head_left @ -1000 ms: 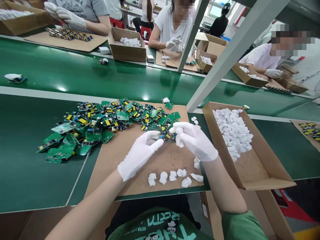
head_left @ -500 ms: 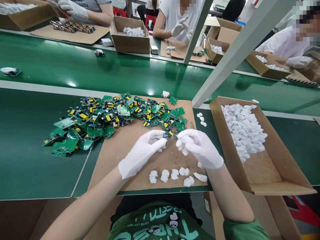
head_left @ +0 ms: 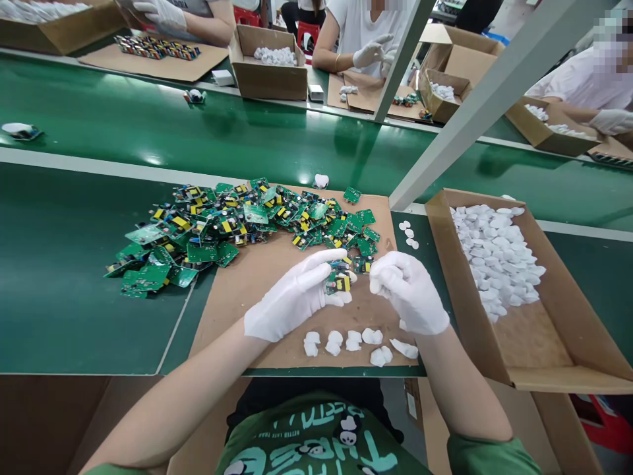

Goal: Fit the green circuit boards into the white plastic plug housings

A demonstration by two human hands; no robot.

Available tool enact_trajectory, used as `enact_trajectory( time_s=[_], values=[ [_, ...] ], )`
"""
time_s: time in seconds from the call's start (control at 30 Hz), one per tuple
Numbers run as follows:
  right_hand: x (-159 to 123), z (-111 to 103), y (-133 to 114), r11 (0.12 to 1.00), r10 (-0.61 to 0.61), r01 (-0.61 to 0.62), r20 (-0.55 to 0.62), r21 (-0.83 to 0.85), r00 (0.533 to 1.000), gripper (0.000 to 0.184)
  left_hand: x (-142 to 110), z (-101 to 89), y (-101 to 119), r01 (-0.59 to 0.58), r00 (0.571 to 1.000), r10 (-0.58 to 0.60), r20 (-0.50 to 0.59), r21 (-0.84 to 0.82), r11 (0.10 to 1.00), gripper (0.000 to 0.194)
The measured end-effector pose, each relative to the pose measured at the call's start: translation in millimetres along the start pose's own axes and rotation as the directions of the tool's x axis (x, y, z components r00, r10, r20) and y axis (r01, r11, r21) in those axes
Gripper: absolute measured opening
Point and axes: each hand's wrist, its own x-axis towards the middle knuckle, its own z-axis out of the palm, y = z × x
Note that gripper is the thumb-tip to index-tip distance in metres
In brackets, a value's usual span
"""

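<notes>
My left hand [head_left: 291,290], in a white glove, grips a small green circuit board [head_left: 338,282] by its sides, with the yellow component facing up. Just to the right, my gloved right hand [head_left: 411,293] has its fingertips pinched together; whatever sits between them is hidden. Both hands are above a brown cardboard sheet [head_left: 232,310]. Along the sheet's near edge lie several crumpled white pieces [head_left: 334,343]. Beyond my hands spreads a heap of circuit boards [head_left: 202,252], many with yellow parts.
On the right stands a cardboard box [head_left: 537,359] of white discs [head_left: 494,257]. Several loose discs [head_left: 408,235] lie beside it. A slanted metal post [head_left: 459,119] rises behind. Across the green conveyor belt [head_left: 222,138], gloved co-workers [head_left: 368,53] sit among boxes.
My left hand has turned and its fingers have straightened, so the circuit board now shows more fully. The right hand's fingers have drawn closer together. The whole view has shifted slightly.
</notes>
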Motion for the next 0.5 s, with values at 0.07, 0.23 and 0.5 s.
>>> enact_trajectory(
  time_s=[0.07,0.23,0.5],
  values=[
    [-0.5,-1.2,-1.8,1.0,0.012,-0.011,0.037,-0.004,0.999,0.027,-0.9,0.3,0.7,-0.002,1.0,0.002,-0.002,-0.004,1.0,0.035],
    [-3.9,0.8,-12.1,0.966,-0.11,0.144,0.165,-0.215,0.98,0.021,-0.5,3.1,0.1,-0.016,1.0,0.016,0.019,-0.015,1.0,0.027],
    [-14.0,18.5,-4.4,0.593,-0.524,0.547,0.232,-0.591,0.819,0.04,3.1,1.9,-5.1,-0.015,0.999,0.022,-0.045,0.146,0.989,0.031]
  ],
)
